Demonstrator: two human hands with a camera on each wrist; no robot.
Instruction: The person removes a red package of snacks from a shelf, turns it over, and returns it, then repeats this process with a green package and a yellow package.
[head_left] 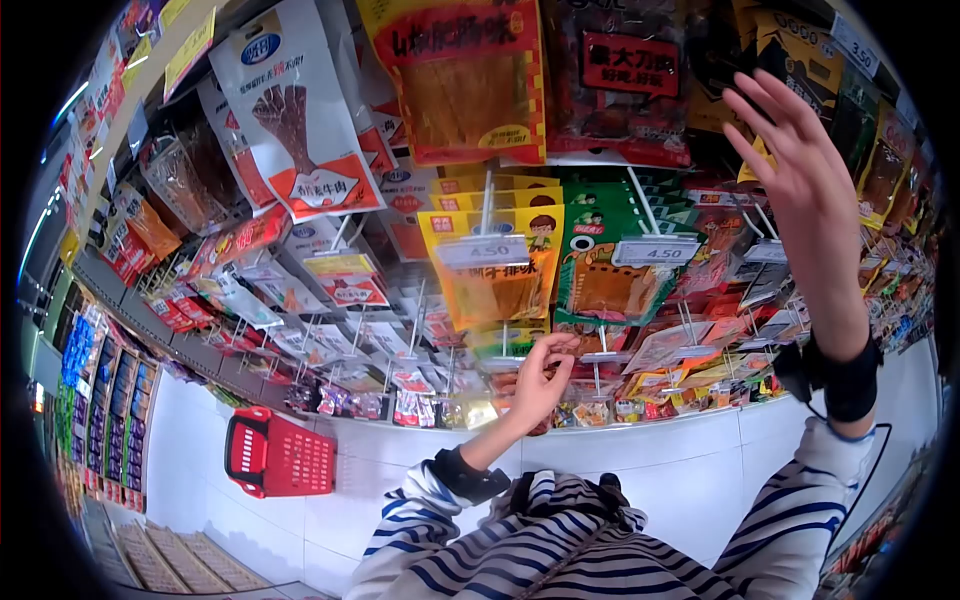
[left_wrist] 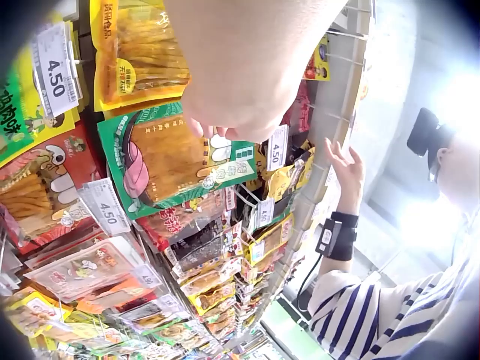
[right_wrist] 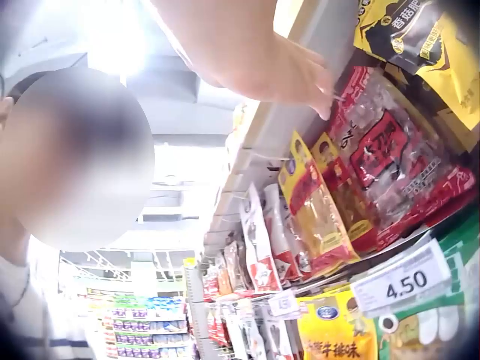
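Note:
My right hand (head_left: 805, 170) is raised at the upper right of the head view, fingers spread and extended in front of dark and yellow snack packs (head_left: 795, 60); nothing is in it. Lower down, my left hand (head_left: 545, 380) has loosely bent fingers beside the lower hooks, below a green snack pack (head_left: 615, 280) and a yellow snack pack (head_left: 495, 260). In the left wrist view, its fingertips overlap a green-edged pack (left_wrist: 169, 157). The right wrist view shows the right hand (right_wrist: 292, 75) close to a clear and red pack (right_wrist: 382, 157).
Several rows of hanging snack packs fill the curved rack, with price tags (head_left: 655, 250) on hooks that stick out. A white pack (head_left: 290, 110) hangs at the upper left. On the pale floor (head_left: 400, 500) stands a red shopping basket (head_left: 300, 455). Another stocked shelf (head_left: 105, 410) is at far left.

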